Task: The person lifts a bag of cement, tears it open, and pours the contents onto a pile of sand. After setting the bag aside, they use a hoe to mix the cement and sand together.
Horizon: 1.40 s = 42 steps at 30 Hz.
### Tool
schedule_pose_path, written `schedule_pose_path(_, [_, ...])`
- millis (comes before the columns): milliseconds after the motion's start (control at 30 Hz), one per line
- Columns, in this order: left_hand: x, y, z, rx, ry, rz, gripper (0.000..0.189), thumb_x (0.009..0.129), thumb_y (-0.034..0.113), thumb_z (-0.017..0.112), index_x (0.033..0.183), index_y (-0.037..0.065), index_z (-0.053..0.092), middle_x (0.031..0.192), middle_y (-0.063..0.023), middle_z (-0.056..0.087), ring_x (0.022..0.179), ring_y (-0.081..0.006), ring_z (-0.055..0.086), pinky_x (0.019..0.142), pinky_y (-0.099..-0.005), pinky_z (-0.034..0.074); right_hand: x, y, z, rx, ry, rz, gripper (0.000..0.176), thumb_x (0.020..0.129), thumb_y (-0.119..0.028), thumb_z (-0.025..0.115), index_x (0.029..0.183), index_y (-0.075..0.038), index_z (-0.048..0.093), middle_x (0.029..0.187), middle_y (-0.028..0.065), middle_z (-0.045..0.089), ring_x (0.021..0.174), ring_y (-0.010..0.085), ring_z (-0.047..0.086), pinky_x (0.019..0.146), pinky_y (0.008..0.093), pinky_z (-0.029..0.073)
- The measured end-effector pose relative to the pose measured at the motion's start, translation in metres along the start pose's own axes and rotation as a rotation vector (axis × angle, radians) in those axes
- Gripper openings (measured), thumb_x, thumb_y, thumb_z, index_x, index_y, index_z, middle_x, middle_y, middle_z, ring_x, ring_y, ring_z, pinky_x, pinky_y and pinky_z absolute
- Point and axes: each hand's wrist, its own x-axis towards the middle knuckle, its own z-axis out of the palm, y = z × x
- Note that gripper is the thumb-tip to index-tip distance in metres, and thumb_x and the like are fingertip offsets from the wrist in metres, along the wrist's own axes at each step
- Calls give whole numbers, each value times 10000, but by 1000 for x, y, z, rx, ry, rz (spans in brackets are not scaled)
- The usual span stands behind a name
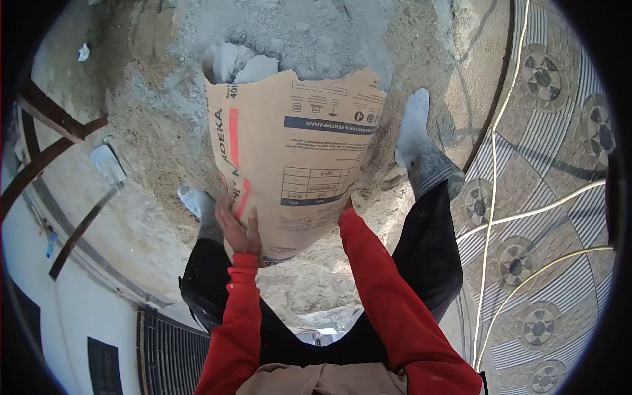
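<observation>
Left fingers (228,222) lie against a printed paper sack (296,148), torn ragged where it meets loose grey powder (309,39).

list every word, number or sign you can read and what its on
"PENYIMPANAN": upside down, blue band on the paper bag
"DEKA": end of a word, sideways, same bag
"40": sideways, same bag
Too small or blurred: fine print, table entries, icon captions

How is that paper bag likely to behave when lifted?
The paper bag will probably crease or tear rather than stay stiff, given its ragged edge. Powder lies right at that end, so remnants might spill. Weight is uncertain; its contents are hidden.
</observation>
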Motion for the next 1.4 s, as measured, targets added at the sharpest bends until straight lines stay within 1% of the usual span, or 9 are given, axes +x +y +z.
schedule_pose_path(167, [25,-59,-18,83,-622,-757,837,742,611,508,1209,-77,417,1075,-304,535,1049,-404,510,916,-396,380,-1,-1,9,-335,6,21,570,872,-475,384,1167,-1,499,1110,156,561,995,243,528,819,394,406])
schedule_pose_path(467, [10,-7,-35,656,-403,-833,816,744,717,341,918,-19,648,879,-286,601,900,-405,578,834,-444,431,-38,-9,30,-614,-43,3,547,871,-464,392,1122,-2,543,1042,153,594,921,250,562,758,402,426])
schedule_pose_path(800, [93,215,-130,833,-450,-253,568,846,523,366,880,38,659,859,-212,627,830,-390,600,753,-461,469,-173,-118,113,-636,-232,-159,473,864,-408,449,993,11,626,895,136,643,751,233,607,649,369,455])
schedule_pose_path(867, [113,241,-142,824,-559,-122,526,843,489,387,878,34,649,866,-218,622,814,-392,602,729,-470,476,-234,-151,123,-952,-209,-570,461,879,-371,407,991,34,597,849,114,650,711,193,624,620,305,495])
schedule_pose_path(967, [81,352,-194,776,-440,-43,460,835,439,436,781,31,641,799,-243,609,782,-407,585,711,-470,463,-347,-192,132,-721,-444,-301,418,880,-328,402,959,32,598,822,123,653,683,200,624,601,312,488])
schedule_pose_path(1000, [77,373,-204,747,-424,-3,445,840,425,435,771,32,633,784,-247,605,770,-410,583,701,-469,463,-360,-197,133,-833,-459,-523,399,880,-311,402,951,30,597,817,126,653,683,200,624,598,314,487])
schedule_pose_path(1033, [75,380,-208,747,-420,-16,445,840,425,435,771,32,633,784,-247,605,770,-410,583,701,-469,463,-360,-206,141,-923,-476,-778,380,881,-293,403,943,28,597,811,129,653,682,200,623,595,317,487])
schedule_pose_path(1267, [83,390,-201,813,-505,92,417,853,393,432,780,26,613,745,-249,598,723,-403,588,672,-484,461,-321,-194,123,-1009,-415,-865,387,875,-312,422,975,22,591,851,97,651,695,211,621,618,315,493])
schedule_pose_path(1400, [79,362,-203,784,-599,108,399,853,364,431,811,10,609,765,-266,597,736,-415,587,671,-478,466,-296,-175,103,-604,-468,-282,430,875,-378,418,1002,-10,602,891,85,644,742,208,613,677,330,487])
